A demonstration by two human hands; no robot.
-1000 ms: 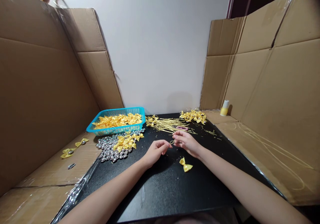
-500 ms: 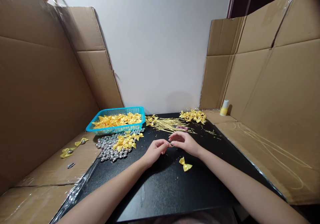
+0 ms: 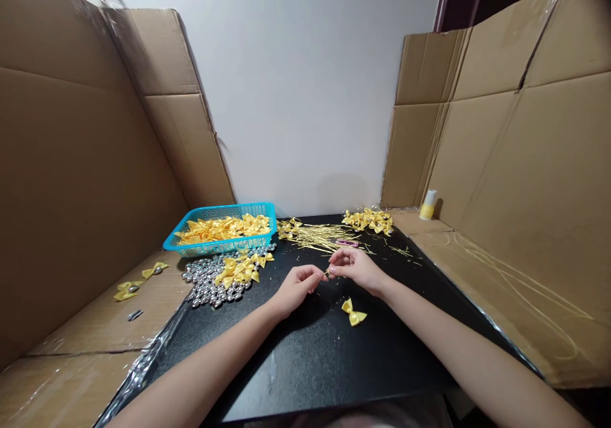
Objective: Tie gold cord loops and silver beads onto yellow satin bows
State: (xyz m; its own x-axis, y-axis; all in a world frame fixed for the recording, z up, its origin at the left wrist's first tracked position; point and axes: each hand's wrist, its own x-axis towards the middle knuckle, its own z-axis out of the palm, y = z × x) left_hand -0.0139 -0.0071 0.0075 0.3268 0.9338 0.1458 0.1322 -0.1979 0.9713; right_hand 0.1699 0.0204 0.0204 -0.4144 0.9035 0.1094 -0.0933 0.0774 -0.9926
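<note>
Fingers of left hand (image 3: 298,286) and right hand (image 3: 361,271) pinched nearly closed, close together over the black table (image 3: 305,364), on what looks like thin gold cord (image 3: 327,274), mostly hidden. Should be light, limp; hold near the ends. Yellow bow (image 3: 354,314) near-right, silver beads (image 3: 206,284) left, loose strands (image 3: 321,237) far.

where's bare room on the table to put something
Bare tabletop: between left forearm and right forearm, nearer you than the lone bow; between right forearm and cardboard. Crowded: far end, gold strands and piled bows; left, silver beads.
</note>
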